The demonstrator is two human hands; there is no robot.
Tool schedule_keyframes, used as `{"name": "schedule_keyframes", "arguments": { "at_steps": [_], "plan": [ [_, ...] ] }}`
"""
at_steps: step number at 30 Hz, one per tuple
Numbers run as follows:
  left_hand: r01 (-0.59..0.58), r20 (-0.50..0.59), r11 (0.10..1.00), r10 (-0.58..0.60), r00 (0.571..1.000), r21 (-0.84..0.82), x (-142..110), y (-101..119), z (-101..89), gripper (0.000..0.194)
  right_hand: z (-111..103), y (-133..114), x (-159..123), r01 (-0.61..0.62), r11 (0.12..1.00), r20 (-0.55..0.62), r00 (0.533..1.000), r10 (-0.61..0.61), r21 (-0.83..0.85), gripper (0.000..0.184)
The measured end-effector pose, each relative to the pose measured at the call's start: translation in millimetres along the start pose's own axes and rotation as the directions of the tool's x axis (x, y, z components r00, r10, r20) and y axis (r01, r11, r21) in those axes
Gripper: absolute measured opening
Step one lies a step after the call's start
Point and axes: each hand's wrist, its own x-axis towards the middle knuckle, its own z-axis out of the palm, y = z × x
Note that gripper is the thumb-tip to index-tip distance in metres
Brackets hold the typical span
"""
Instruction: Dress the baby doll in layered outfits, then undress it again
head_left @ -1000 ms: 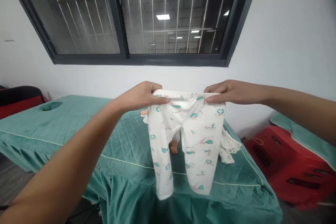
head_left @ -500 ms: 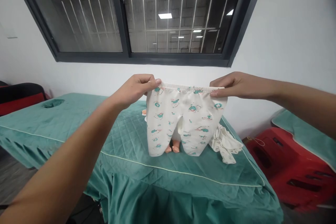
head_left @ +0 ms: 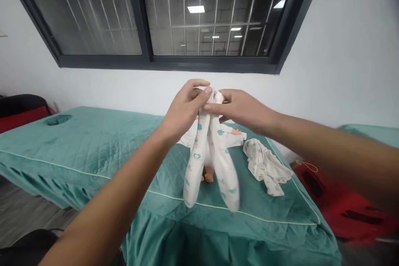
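Note:
Small white baby pants [head_left: 226, 162] with a green and pink print hang from both my hands, the waistband bunched up and the two legs dangling. My left hand [head_left: 190, 106] pinches the waistband from the left. My right hand [head_left: 238, 106] grips it from the right, thumb close to the left thumb. Behind the pants a baby doll [head_left: 209, 174] in a white top lies on the bed; the pants and my hands cover most of it. One sleeve [head_left: 235, 138] and the feet show.
The bed [head_left: 124, 149] has a green quilted cover with a face hole at its far left. A crumpled white garment [head_left: 264, 166] lies right of the doll. Red plastic stools [head_left: 336, 203] stand at the right. A barred window [head_left: 205, 16] is in the wall ahead.
My hands have come together, so the waistband that was stretched wide is now gathered and the legs hang narrow. More of the doll's white top shows.

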Motion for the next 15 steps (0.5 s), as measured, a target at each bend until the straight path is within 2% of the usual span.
{"name": "schedule_keyframes", "arguments": {
  "at_steps": [2, 4, 6, 7, 9, 11, 13, 14, 15],
  "plan": [
    [-0.079, -0.110, 0.996, 0.074, 0.991, -0.036, -11.7, -22.1, 3.1, 0.041, 15.6, 8.9, 11.2, 0.010, 0.996, -0.063, 0.998, -0.004, 0.088, 0.031],
    [-0.082, -0.229, 0.996, 0.074, 0.971, -0.028, -27.4, -53.0, 4.3, 0.060, 30.8, 20.8, 27.2, 0.028, 0.979, -0.129, 0.992, -0.002, 0.200, 0.025],
    [0.053, -0.297, 0.999, -0.048, 0.954, 0.009, -42.3, -87.4, 2.8, 0.076, 44.7, 34.2, 46.2, 0.062, 0.953, -0.149, 0.989, -0.018, 0.296, 0.020],
    [0.152, -0.308, 0.988, -0.141, 0.941, 0.015, -47.9, -104.4, 0.2, 0.073, 51.0, 41.4, 55.4, 0.084, 0.946, -0.158, 0.987, -0.035, 0.313, 0.018],
    [0.316, -0.323, 0.947, -0.319, 0.891, -0.064, -53.9, -136.7, -9.8, 0.054, 62.0, 57.8, 69.4, 0.131, 0.959, -0.187, 0.979, -0.084, 0.251, 0.018],
    [0.375, -0.345, 0.895, -0.441, 0.828, -0.242, -54.1, -166.1, -26.7, 0.044, 72.0, 77.6, 73.6, 0.156, 0.981, -0.177, 0.975, -0.135, 0.113, 0.020],
    [0.399, -0.338, 0.829, -0.533, 0.776, -0.391, -52.2, -192.1, -48.5, 0.045, 81.8, 100.7, 67.1, 0.172, 0.985, -0.025, 0.985, -0.173, -0.017, 0.016],
    [0.444, -0.311, 0.797, -0.580, 0.753, -0.410, -51.4, -203.2, -60.0, 0.043, 86.4, 113.0, 61.0, 0.192, 0.979, 0.123, 0.975, -0.183, -0.069, 0.011],
    [0.514, -0.268, 0.771, -0.621, 0.736, -0.375, -50.8, -212.5, -71.0, 0.041, 90.3, 125.6, 54.3, 0.230, 0.965, 0.300, 0.936, -0.183, -0.127, 0.006]
  ]
}}
